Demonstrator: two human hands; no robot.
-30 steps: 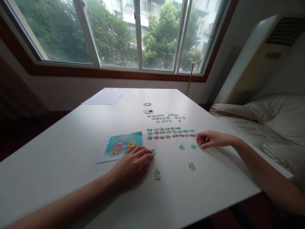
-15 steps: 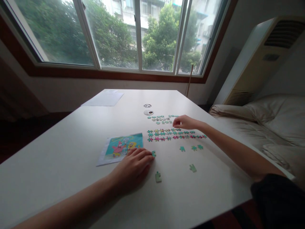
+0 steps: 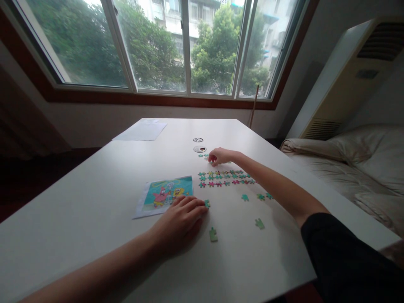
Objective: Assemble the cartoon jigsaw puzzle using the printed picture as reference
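My left hand (image 3: pixel 183 216) lies on the table over the lower right corner of a cartoon picture sheet (image 3: pixel 160 195), fingers extended and slightly curved. Its index fingertip touches a green puzzle piece (image 3: pixel 207 203); the thumb is mostly hidden. Farther off, my right hand (image 3: pixel 217 156) reaches down into the back rows of pieces. Its fingers are pinched together at a teal puzzle piece (image 3: pixel 211 162), and the hand hides most of those rows. Nearer me run three rows of puzzle pieces (image 3: pixel 218 184), teal, yellow and pink, partly covered by the right forearm.
Loose green pieces lie in front: one piece (image 3: pixel 213 235) near my left hand, another (image 3: pixel 259 223) to the right, and several beyond. Two round inserts (image 3: pixel 200 149) are set in the white table (image 3: pixel 78 210). White paper (image 3: pixel 142 131) lies far left; a sofa (image 3: pixel 334 168) stands at right.
My right hand has moved left along the back rows and lowered its fingertips onto the pieces there. My left hand stays by its green piece. The whole view has shifted slightly.
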